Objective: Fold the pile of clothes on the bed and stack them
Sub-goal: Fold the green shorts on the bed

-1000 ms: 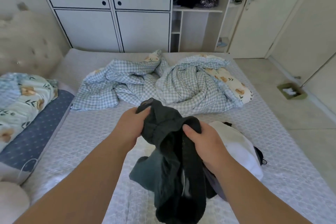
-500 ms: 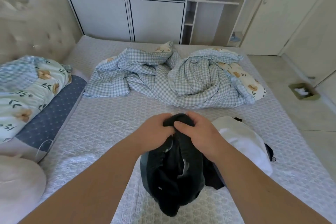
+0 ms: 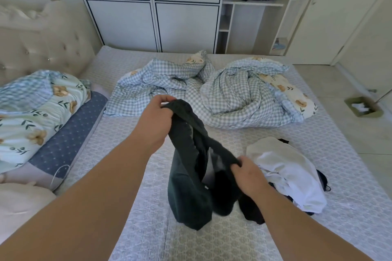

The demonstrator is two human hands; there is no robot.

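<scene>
Clothes lie on a bed with a pale patterned cover. Beyond both hands sits a crumpled blue checked duvet. A dark garment hangs between the hands, its lower end resting on the bed. Just right of the right hand lies a white garment. The left hand grips the dark garment's upper edge; the right hand pinches a lower fold.

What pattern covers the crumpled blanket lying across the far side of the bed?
A small blue-and-white gingham check on the blanket, with a floral reverse showing at the edges; the head view shows it.
</scene>
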